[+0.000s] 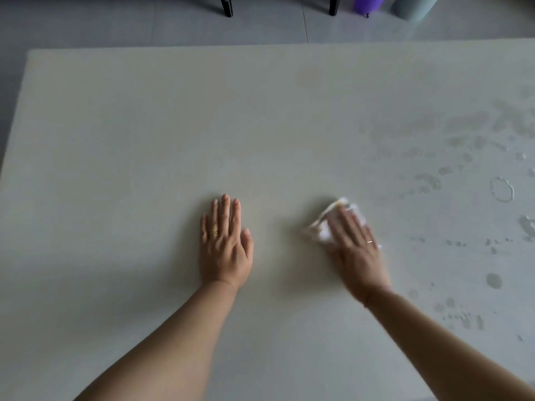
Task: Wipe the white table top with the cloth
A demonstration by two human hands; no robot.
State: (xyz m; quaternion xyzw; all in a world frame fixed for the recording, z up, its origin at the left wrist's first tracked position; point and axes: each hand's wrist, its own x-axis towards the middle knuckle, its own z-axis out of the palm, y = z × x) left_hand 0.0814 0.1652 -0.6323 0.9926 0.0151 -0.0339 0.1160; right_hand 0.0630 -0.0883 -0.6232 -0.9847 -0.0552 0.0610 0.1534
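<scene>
The white table top fills most of the view. My left hand lies flat on it near the middle, fingers straight and together, holding nothing. To its right, my right hand presses flat on a small crumpled white cloth, which shows blurred from under the fingers on the left and far side. Wet streaks and droplets cover the table's right part, beyond and to the right of the cloth.
Past the table's far edge lies grey tiled floor. Two black chair legs stand there, with a purple object and a grey-green container at the top right. A water ring sits at the right.
</scene>
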